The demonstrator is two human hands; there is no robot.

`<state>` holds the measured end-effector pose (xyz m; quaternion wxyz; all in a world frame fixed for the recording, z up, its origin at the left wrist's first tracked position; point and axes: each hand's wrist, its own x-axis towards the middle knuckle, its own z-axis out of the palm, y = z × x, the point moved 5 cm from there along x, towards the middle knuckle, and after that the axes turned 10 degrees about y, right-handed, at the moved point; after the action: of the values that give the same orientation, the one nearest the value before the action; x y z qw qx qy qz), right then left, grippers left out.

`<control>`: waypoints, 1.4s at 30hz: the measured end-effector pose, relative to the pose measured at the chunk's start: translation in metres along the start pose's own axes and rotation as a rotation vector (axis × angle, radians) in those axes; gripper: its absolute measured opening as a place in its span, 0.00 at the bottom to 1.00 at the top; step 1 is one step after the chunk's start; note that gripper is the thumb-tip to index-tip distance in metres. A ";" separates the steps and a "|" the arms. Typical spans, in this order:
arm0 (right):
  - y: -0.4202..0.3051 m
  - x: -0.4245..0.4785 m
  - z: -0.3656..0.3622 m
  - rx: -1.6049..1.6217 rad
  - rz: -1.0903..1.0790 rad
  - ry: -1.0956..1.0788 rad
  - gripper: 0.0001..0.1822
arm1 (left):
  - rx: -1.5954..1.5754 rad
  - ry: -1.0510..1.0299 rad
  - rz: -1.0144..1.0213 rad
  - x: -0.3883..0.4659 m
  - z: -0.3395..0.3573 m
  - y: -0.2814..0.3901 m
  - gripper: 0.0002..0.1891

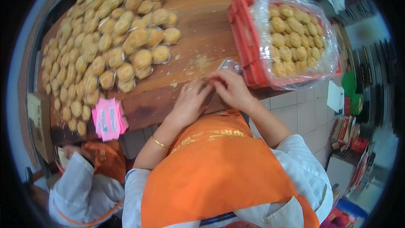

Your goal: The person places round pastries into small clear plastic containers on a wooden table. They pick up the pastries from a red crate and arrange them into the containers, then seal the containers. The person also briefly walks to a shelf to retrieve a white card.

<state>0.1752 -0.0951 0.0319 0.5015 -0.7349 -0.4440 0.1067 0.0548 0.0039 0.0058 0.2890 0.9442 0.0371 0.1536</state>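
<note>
My left hand (pixel 191 101) and my right hand (pixel 232 90) meet at the front edge of the wooden table, fingertips close together. Whether anything small is between them cannot be told. Clear plastic packaging (pixel 230 65) lies just beyond my right hand, against a red plastic crate (pixel 246 38). The crate, lined with a clear plastic bag (pixel 264 53), holds many round golden baked pastries (pixel 295 39). To the left, a large spread of similar pastries (pixel 123 71), some in clear wrappers, covers the table. Pink printed packets (pixel 109 118) lie at the table's near edge.
Crumbs (pixel 201 63) lie on the wooden table (pixel 202 15). A co-worker in a white sleeve (pixel 76 177) and orange apron stands at the lower left, beside a cardboard box (pixel 41 126). Racks of dark trays (pixel 373 79) and stacked boxes (pixel 346 133) stand at the right.
</note>
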 end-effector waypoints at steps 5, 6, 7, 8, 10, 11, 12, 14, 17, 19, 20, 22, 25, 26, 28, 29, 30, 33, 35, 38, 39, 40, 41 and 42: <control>-0.063 0.004 -0.059 -0.029 -0.207 0.024 0.14 | 0.072 -0.024 -0.087 0.016 0.000 -0.008 0.32; -0.072 0.008 -0.082 -0.082 -0.247 0.086 0.14 | 0.068 0.028 -0.074 0.018 -0.001 -0.011 0.31; -0.080 0.013 -0.102 -0.124 -0.292 0.135 0.14 | 0.068 0.085 -0.077 0.015 -0.002 -0.015 0.31; -0.082 0.022 -0.127 -0.176 -0.313 0.244 0.13 | 0.068 0.143 -0.083 0.014 -0.004 -0.018 0.30; -0.059 0.038 -0.171 -0.315 -0.229 0.385 0.09 | -0.066 0.153 -0.221 0.014 -0.004 -0.024 0.28; -0.039 0.046 -0.185 -0.436 -0.149 0.313 0.08 | -0.133 0.157 -0.296 0.012 -0.002 -0.028 0.28; -0.021 0.051 -0.199 -0.552 -0.066 0.240 0.09 | -0.454 0.178 -0.434 0.008 0.002 -0.033 0.24; 0.020 0.048 -0.214 -0.804 0.054 -0.075 0.11 | -1.092 0.171 -0.642 0.008 0.011 -0.035 0.25; 0.072 0.033 -0.222 -1.054 0.346 -0.396 0.16 | -1.561 0.125 -0.769 0.007 0.015 -0.024 0.32; 0.086 0.030 -0.221 -1.000 0.380 -0.484 0.19 | -1.770 0.080 -0.785 0.008 0.014 -0.016 0.34; 0.090 0.027 -0.222 -0.973 0.399 -0.525 0.21 | -1.877 0.039 -0.783 0.010 0.017 -0.014 0.35; 0.094 0.027 -0.221 -0.912 0.372 -0.513 0.21 | -1.895 0.028 -0.799 0.011 0.016 -0.009 0.35; 0.110 0.023 -0.219 -0.912 0.299 -0.517 0.22 | -1.890 0.026 -0.828 0.016 0.013 0.002 0.35; 0.116 0.022 -0.219 -0.928 0.270 -0.522 0.23 | -1.884 0.027 -0.838 0.019 0.013 0.004 0.35; 0.114 0.025 -0.220 -0.873 0.267 -0.513 0.24 | -1.875 0.016 -0.830 0.020 0.013 0.005 0.35; 0.113 0.026 -0.220 -0.846 0.266 -0.508 0.25 | -1.871 0.011 -0.826 0.021 0.013 0.006 0.35; 0.109 0.028 -0.219 -0.809 0.277 -0.513 0.25 | -1.866 0.010 -0.825 0.022 0.013 0.008 0.35; 0.097 0.032 -0.217 -0.722 0.301 -0.516 0.26 | -1.873 0.017 -0.817 0.027 0.011 0.016 0.36; 0.092 0.034 -0.214 -0.697 0.308 -0.506 0.26 | -1.904 0.035 -0.801 0.030 0.009 0.020 0.36; 0.081 0.031 -0.215 -0.741 0.288 -0.405 0.25 | -1.967 0.042 -0.741 0.032 0.005 0.023 0.35; 0.071 0.026 -0.224 -0.879 0.178 -0.333 0.23 | -1.931 0.045 -0.771 0.034 0.008 0.023 0.35; 0.060 0.027 -0.224 -0.988 0.033 -0.273 0.22 | -1.886 0.091 -0.811 0.034 0.011 0.021 0.34; 0.041 0.030 -0.225 -1.162 -0.114 -0.127 0.21 | -1.838 0.132 -0.855 0.033 0.013 0.018 0.34; 0.018 0.033 -0.221 -1.320 -0.266 0.038 0.21 | -1.835 0.168 -0.874 0.031 0.016 0.013 0.33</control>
<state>0.3379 -0.2140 0.1311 -0.0362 -0.8281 -0.4939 -0.2627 0.0889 -0.0106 0.0090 0.9286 0.2485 0.2666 0.0694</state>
